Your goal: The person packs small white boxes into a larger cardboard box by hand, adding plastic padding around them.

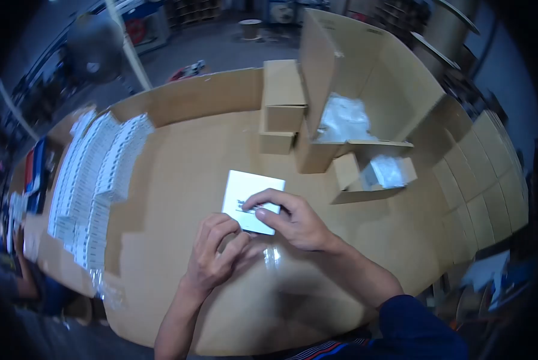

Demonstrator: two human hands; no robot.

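Note:
A flat white box [236, 186] with dark printing on its face is in front of me, over the middle of the table. My right hand [296, 222] reaches over its right side, index finger bent onto the printed face and thumb close by. At the box's lower left corner is my left hand [214, 249], its fingers curled in and the thumb near the index finger. Whatever those left fingers may pinch is hidden. Part of the printing is covered by the right fingers.
Rows of white boxes [95, 180] stand at the left. At the right are a small open carton [371, 195], a tall open carton [395, 84] holding clear plastic bags [344, 117], and stacked brown boxes [284, 90]. Cardboard walls [191, 96] edge the table [185, 162]. Another person's arm [26, 276] shows far left.

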